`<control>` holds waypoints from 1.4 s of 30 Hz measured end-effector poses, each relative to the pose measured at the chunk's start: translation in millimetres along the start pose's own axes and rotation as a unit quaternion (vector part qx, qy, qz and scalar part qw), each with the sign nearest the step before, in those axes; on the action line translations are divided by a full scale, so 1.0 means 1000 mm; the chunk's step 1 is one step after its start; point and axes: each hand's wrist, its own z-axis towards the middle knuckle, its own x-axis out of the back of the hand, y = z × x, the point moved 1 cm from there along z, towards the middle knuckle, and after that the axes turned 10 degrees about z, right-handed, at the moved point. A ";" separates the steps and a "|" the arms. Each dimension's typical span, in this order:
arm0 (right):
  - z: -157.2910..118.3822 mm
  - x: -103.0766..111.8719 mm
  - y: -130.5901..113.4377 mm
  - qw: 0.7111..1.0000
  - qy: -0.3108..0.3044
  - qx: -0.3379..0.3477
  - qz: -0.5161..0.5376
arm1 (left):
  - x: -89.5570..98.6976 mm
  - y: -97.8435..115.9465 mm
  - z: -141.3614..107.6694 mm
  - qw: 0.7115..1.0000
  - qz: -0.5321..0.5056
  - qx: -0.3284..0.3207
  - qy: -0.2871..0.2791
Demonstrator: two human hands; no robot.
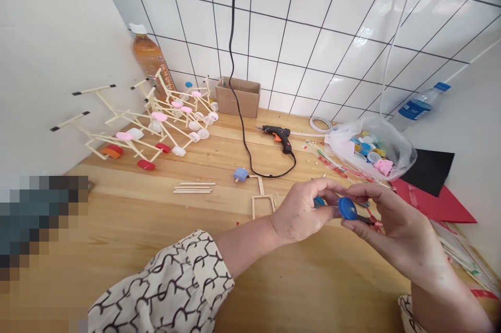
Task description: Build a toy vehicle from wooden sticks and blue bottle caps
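Observation:
A blue bottle cap (346, 209) is held up between my two hands over the front right of the table. My left hand (301, 213) is closed, its fingertips at the cap's left side. My right hand (399, 239) curves around the cap from the right, forefinger above and thumb below. A second blue cap (319, 201) peeks out from behind my left fingers; whether it is held too, I cannot tell. Dark scissor-like blades (365, 219) show by my right palm, mostly hidden. Just left of my left hand lies a small wooden-stick frame (263, 198), with a purple-blue cap wheel (240, 174) beyond.
Several stick-and-cap models (156, 119) stand at the left near a drink bottle (151, 56). A black glue gun (277, 137) with its cord lies mid-table before a cardboard box (238, 98). Loose sticks (193, 188) lie front left. A bag of caps (370, 147) sits right.

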 end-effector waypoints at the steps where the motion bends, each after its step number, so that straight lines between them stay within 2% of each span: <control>1: 0.001 0.000 -0.001 1.000 0.000 0.005 -0.016 | 0.001 0.000 0.001 1.000 0.004 -0.004 -0.001; 10: 0.005 -0.003 -0.005 0.993 0.004 0.046 -0.111 | 0.002 -0.008 0.004 0.999 0.037 -0.004 -0.005; 20: 0.008 -0.007 -0.005 0.990 -0.019 0.064 -0.126 | 0.003 -0.010 0.006 0.999 0.036 -0.025 -0.013; 29: 0.008 -0.012 -0.002 0.985 -0.047 0.084 -0.147 | 0.004 -0.021 0.006 0.996 0.081 -0.044 -0.024; 42: 0.009 -0.016 0.003 0.981 -0.081 0.091 -0.148 | 0.006 -0.023 0.008 0.992 0.101 0.002 -0.069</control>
